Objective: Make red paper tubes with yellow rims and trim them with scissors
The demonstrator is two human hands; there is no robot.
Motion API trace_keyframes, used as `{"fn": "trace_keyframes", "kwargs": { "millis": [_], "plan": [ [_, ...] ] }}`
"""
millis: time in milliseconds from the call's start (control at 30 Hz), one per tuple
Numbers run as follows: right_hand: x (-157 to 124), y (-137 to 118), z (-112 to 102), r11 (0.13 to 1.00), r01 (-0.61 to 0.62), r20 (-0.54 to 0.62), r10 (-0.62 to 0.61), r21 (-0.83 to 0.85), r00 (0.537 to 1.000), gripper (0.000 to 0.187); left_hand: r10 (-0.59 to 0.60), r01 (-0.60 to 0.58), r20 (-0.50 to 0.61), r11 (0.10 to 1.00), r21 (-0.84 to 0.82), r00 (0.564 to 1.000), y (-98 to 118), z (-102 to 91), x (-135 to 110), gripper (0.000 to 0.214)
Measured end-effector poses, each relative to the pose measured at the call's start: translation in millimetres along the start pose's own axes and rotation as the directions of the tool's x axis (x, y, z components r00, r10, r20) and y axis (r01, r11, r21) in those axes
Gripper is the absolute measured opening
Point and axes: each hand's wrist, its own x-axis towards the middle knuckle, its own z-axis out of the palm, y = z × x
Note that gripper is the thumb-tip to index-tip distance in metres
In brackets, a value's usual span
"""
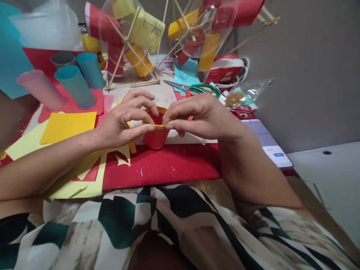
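A red paper cup (155, 138) with a yellow paper strip (160, 126) along its rim stands upright between my hands. My left hand (131, 118) pinches the near side of the rim between thumb and forefinger, its other fingers curved above. From the other side my right hand (194, 116) pinches the same rim, thumb in front and fingertips reaching over the opening. The two thumb tips almost meet on the strip. The cup's right side is partly hidden behind my right hand. Just left of my left hand lies a yellow paper sheet (70, 125).
Teal cups (75, 88), a pink cup (42, 90) and a grey cup (62, 59) stand at left. Stick frames (132, 48) with coloured paper cups rise behind. Green-handled scissors (204, 89), red-handled scissors (242, 111) and a phone (267, 140) lie at right.
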Motion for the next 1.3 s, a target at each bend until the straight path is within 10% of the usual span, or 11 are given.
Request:
{"fn": "trace_keyframes", "kwargs": {
  "millis": [833, 1067, 1300],
  "plan": [
    [2.4, 3.0, 9.0, 0.969, -0.07, -0.048, 0.083, 0.237, 0.995, 0.025, 0.015, -0.014, -0.022, 0.999, 0.043, 1.0, 8.0, 1.1, 2.9, 0.026],
    [0.0, -6.4, 2.3, 0.983, -0.041, -0.424, 0.116, 0.181, 0.898, 0.025, -0.066, 0.066, -0.034, 0.998, 0.009, 0.997, 1.5, 1.0, 0.5, 0.023],
    [4.1, -4.8, 12.0, 0.996, 0.029, -0.183, -0.044, -0.087, 0.982, 0.011, -0.067, 0.07, -0.033, 0.994, 0.084, 0.997, 3.2, 5.1, -0.8, 0.023]
  ]
}}
